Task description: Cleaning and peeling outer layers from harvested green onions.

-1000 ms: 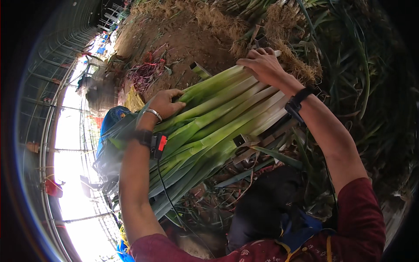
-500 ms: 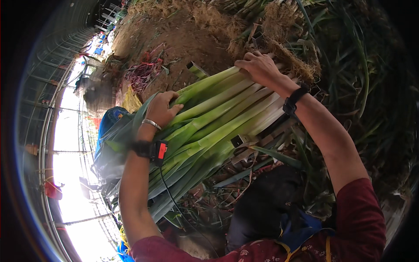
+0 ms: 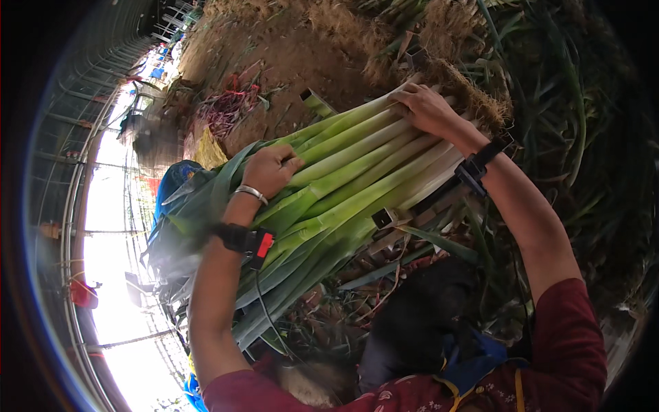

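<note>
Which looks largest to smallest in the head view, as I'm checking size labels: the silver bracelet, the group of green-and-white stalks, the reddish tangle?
1. Green-and-white stalks
2. Reddish tangle
3. Silver bracelet, smallest though nearer than the tangle

left fingers (image 3: 283, 150): partly hidden | leaf ends (image 3: 170, 248): blurred | shirt (image 3: 425, 395): cut off

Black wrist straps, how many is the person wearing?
2. One black strap is behind the left hand, past the silver bracelet; the other strap is behind the right hand. Both wrists show, so none seems hidden there.
</note>
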Demonstrator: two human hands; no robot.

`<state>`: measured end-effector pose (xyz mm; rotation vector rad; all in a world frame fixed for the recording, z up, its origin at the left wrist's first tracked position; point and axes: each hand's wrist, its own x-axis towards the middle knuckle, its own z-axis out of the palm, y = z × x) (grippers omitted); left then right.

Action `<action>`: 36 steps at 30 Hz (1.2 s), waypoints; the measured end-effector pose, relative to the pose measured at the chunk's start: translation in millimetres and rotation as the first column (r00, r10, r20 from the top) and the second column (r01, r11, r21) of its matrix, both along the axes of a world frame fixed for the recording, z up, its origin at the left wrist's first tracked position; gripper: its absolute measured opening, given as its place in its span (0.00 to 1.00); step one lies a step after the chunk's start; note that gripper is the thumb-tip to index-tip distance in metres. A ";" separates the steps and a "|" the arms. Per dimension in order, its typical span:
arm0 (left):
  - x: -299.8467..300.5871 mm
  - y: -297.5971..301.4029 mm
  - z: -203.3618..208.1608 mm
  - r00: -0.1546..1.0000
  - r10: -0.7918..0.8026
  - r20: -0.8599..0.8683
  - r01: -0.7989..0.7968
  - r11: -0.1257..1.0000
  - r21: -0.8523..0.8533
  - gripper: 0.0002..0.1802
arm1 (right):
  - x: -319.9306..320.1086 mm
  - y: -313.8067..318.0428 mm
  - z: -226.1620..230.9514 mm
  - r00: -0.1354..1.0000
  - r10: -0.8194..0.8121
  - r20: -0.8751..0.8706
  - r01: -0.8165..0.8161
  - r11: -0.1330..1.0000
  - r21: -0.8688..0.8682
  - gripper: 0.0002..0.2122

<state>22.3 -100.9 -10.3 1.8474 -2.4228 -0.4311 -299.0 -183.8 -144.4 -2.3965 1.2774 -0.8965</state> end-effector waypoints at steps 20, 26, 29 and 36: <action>-2.7 10.4 -23.2 1.000 -0.021 0.010 0.023 0.983 -0.182 0.12 | 36.9 19.1 10.7 0.970 -0.108 -0.218 0.114 0.993 0.017 0.24; -0.5 12.3 -23.2 0.998 0.047 -0.039 -0.051 0.993 -0.108 0.14 | 33.2 22.4 11.8 0.977 -0.060 -0.206 0.078 0.994 0.078 0.22; -3.7 13.2 -22.5 0.996 0.085 -0.041 -0.087 0.994 -0.064 0.15 | 31.3 23.7 10.0 0.979 -0.044 -0.198 0.062 0.994 0.085 0.20; -0.2 -15.5 -5.9 0.996 0.062 0.063 -0.069 0.990 0.119 0.18 | 31.7 19.5 2.4 0.980 -0.065 -0.190 0.075 0.996 0.047 0.19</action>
